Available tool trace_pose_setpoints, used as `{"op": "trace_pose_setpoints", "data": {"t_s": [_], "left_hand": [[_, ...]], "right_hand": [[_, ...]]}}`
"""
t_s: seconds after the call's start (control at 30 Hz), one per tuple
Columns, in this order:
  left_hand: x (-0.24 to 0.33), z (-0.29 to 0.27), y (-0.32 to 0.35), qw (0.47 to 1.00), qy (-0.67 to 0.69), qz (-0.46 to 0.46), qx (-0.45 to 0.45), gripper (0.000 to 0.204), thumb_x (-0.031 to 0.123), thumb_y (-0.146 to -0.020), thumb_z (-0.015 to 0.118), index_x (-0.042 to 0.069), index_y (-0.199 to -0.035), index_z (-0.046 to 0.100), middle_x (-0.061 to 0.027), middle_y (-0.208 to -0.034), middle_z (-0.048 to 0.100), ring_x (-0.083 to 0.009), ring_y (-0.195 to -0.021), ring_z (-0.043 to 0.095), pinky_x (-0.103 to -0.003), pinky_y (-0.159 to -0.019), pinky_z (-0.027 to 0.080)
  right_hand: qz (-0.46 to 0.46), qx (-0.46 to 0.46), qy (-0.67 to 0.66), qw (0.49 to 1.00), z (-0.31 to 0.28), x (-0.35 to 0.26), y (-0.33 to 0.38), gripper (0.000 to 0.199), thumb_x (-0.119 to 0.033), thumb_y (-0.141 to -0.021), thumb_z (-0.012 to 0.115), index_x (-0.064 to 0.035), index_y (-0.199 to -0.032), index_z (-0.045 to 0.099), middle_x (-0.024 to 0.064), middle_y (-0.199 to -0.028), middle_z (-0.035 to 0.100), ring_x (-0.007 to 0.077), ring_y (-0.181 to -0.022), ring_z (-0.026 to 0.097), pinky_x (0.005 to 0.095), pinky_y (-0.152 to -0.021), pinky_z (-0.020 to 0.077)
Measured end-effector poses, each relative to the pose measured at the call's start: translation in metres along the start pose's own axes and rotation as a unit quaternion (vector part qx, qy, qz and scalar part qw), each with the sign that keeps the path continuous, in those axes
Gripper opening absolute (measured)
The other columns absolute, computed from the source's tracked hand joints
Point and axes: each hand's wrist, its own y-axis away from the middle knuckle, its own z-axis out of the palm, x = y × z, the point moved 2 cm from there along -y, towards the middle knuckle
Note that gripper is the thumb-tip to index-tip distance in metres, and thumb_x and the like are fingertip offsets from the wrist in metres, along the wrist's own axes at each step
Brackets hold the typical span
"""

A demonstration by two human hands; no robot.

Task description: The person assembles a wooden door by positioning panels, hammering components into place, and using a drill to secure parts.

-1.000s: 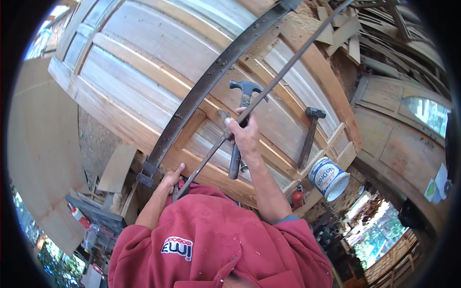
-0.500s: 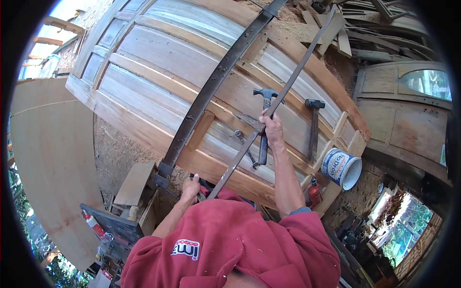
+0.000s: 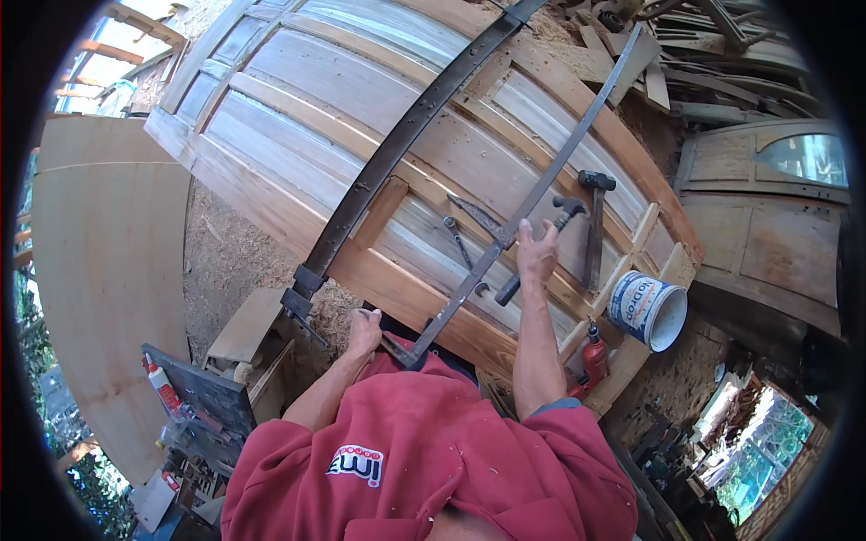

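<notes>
A large panelled wooden door (image 3: 298, 113) lies flat before me, with a dark bar clamp (image 3: 397, 149) across it. A second, slimmer bar clamp (image 3: 559, 167) slants from my waist to the far right, its pointed sliding jaw (image 3: 480, 219) over the panel. My left hand (image 3: 365, 332) is closed at this clamp's near end, by its screw. With thumb and fingers apart, my right hand (image 3: 538, 254) is beside the bar, over the handle of a claw hammer (image 3: 568, 211). A wrench (image 3: 457, 240) lies left of the bar, partly covered by it. Right of the claw hammer rests a sledge hammer (image 3: 593, 230).
A white-and-blue bucket (image 3: 646, 311) and a red bottle (image 3: 594, 357) stand at the door's near right corner. Plywood (image 3: 108, 298) leans at left, beside a dark board (image 3: 203, 397). Scrap wood (image 3: 749, 77) is piled at far right, above another door (image 3: 767, 243).
My right hand has let go of the bar and its fingers have spread. The claw hammer has shifted right and turned. The slim clamp's near end has moved right, away from my left hand's fist.
</notes>
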Motion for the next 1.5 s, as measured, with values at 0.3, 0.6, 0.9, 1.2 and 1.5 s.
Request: {"op": "trace_pose_setpoints", "data": {"t_s": [0.3, 0.6, 0.9, 1.2, 1.5], "left_hand": [[0.023, 0.017, 0.039, 0.966, 0.019, -0.158, -0.203, 0.042, 0.030, -0.098, 0.060, -0.003, -0.117, 0.042, -0.0186, -0.096, 0.057, -0.0241, -0.062, 0.063, -0.033, -0.038, 0.055], [-0.008, -0.030, 0.039, 0.955, -0.129, 0.164, -0.209, 0.047, 0.039, -0.095, 0.060, -0.002, -0.117, 0.059, -0.0233, -0.096, 0.070, -0.0352, -0.067, 0.069, -0.043, -0.070, 0.056], [-0.018, -0.176, 0.029, 0.984, -0.045, 0.131, -0.112, 0.038, 0.038, -0.093, 0.065, 0.001, -0.101, 0.068, -0.0133, -0.079, 0.070, -0.0192, -0.057, 0.065, -0.035, -0.058, 0.053], [-0.095, -0.186, -0.028, 0.983, -0.121, 0.135, -0.007, 0.044, 0.040, -0.087, 0.068, -0.001, -0.103, 0.068, -0.0205, -0.091, 0.071, -0.0354, -0.089, 0.068, -0.044, -0.082, 0.053], [0.022, -0.233, -0.041, 0.884, -0.416, 0.176, -0.119, 0.046, 0.044, -0.091, 0.063, 0.000, -0.100, 0.071, -0.0261, -0.096, 0.071, -0.0415, -0.094, 0.068, -0.048, -0.084, 0.053]], "right_hand": [[-0.021, -0.061, 0.103, 0.993, -0.036, 0.067, 0.092, 0.054, -0.033, -0.084, 0.073, -0.0084, -0.129, 0.056, 0.0262, -0.106, 0.065, 0.0448, -0.100, 0.063, 0.0508, -0.086, 0.0502], [-0.111, -0.025, 0.140, 0.984, -0.044, 0.138, 0.148, 0.056, -0.013, -0.085, 0.062, -0.0165, -0.138, 0.045, 0.0218, -0.092, 0.063, 0.0425, -0.085, 0.065, 0.0537, -0.071, 0.0522], [-0.182, 0.035, 0.188, 0.964, -0.040, 0.129, 0.237, 0.025, -0.014, -0.083, 0.064, -0.0077, -0.107, 0.063, 0.0172, -0.107, 0.057, 0.0365, -0.099, 0.060, 0.0469, -0.083, 0.0507], [-0.224, -0.484, 0.049, 0.845, 0.010, 0.049, 0.351, 0.035, -0.030, -0.089, 0.064, -0.0097, -0.118, 0.067, 0.0170, -0.111, 0.068, 0.0350, -0.108, 0.064, 0.0447, -0.093, 0.0508], [-0.157, -0.569, 0.038, 0.806, 0.022, 0.071, 0.313, 0.035, -0.034, -0.088, 0.064, -0.0085, -0.109, 0.073, 0.0176, -0.106, 0.072, 0.0350, -0.103, 0.067, 0.0448, -0.092, 0.0520]]}}
